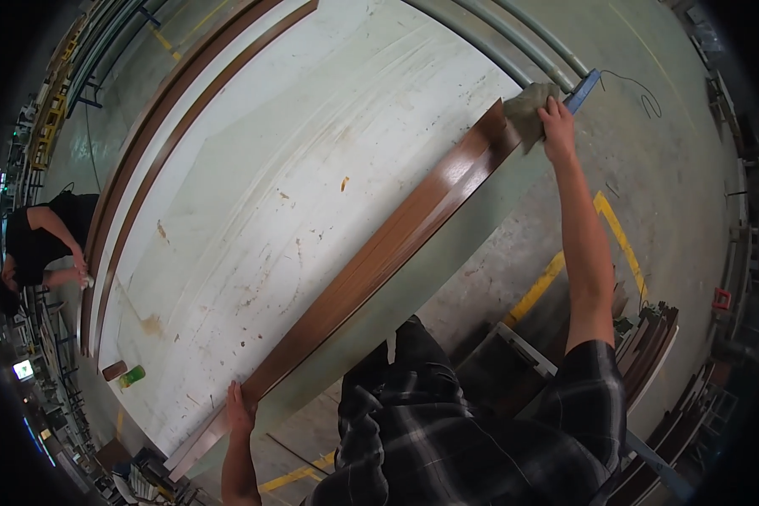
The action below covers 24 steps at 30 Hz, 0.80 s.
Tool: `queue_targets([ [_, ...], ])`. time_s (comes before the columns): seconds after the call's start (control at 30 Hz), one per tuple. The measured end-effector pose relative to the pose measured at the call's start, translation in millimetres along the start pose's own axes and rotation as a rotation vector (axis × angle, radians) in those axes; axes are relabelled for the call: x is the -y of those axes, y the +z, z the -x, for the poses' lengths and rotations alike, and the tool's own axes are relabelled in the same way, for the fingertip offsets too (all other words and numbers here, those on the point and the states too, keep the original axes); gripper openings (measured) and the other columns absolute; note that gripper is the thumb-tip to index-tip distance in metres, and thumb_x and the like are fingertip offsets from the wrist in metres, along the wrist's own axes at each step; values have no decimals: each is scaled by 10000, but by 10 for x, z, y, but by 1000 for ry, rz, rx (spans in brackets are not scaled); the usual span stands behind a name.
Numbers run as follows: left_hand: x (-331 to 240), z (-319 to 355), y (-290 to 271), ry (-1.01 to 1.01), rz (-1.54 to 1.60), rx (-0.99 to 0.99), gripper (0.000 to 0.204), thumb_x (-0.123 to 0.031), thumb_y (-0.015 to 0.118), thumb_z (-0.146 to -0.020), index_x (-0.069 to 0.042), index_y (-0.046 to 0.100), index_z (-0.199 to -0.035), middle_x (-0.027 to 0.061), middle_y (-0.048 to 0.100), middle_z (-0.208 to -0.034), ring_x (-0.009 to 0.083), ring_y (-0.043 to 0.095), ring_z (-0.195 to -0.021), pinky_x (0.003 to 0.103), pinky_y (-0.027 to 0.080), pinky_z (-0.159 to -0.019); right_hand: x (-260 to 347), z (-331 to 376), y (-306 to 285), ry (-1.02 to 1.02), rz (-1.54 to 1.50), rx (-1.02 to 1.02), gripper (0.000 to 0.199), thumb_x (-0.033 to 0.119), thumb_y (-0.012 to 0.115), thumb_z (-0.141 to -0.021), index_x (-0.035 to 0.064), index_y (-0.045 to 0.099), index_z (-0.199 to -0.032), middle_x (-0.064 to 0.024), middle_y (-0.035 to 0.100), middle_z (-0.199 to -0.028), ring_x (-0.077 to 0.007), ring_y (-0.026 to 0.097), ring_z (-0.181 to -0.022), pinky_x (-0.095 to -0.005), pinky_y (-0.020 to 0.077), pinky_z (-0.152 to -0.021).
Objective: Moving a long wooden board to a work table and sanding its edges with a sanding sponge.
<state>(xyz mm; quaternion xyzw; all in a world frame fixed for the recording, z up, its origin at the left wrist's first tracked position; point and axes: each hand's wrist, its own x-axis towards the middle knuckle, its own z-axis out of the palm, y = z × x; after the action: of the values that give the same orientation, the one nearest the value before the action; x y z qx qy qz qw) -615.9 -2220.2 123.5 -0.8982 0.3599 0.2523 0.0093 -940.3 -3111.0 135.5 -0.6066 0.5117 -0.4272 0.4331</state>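
A long glossy brown profile (379, 253) lies along the near edge of a big white worktable (312, 169). My right hand (557, 126) reaches far out and presses a grey cloth (527, 105) onto the profile's far end. My left hand (238, 409) rests on the profile's near end, fingers flat against it at the table edge. My dark plaid shirt fills the lower middle of the view.
More brown profiles (135, 169) lie along the table's far side, where another person in black (42, 240) works. A green can and a brown block (122, 373) sit at the table's left end. Grey pipes (514, 42), yellow floor lines and stacked profiles (649, 354) surround it.
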Motion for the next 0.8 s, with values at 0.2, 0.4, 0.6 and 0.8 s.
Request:
queue_targets([
  [0.2,31,21,46,-40,14,31,809,-83,746,-671,-59,317,-1357,207,328,-1413,398,326,-1296,459,291,-1068,276,808,474,203,-384,168,274,69,581,-870,-33,528,-1118,-39,596,-992,-137,539,-937,-281,443,-801],
  [0.4,24,111,65,-83,8,35,815,-88,747,-672,-70,314,-1363,198,330,-1417,393,314,-1308,474,279,-1075,857,1285,646,-128,390,203,338,99,579,-850,59,528,-1181,-121,573,-1157,-219,579,-997,-313,460,-799],
  [0.6,-28,-84,18,-14,5,16,811,-78,737,-678,-74,313,-1369,188,332,-1420,385,315,-1311,486,271,-1076,-118,1888,930,-674,898,411,659,311,695,-733,150,444,-1320,-118,316,-1456,-332,292,-1345,-537,248,-1059],
  [0.8,-20,3,12,-50,38,12,807,-76,732,-680,-69,313,-1371,190,321,-1425,390,322,-1303,492,278,-1066,83,3240,1258,-792,635,822,725,314,706,-696,178,423,-1349,-118,297,-1469,-324,266,-1363,-528,235,-1075],
])
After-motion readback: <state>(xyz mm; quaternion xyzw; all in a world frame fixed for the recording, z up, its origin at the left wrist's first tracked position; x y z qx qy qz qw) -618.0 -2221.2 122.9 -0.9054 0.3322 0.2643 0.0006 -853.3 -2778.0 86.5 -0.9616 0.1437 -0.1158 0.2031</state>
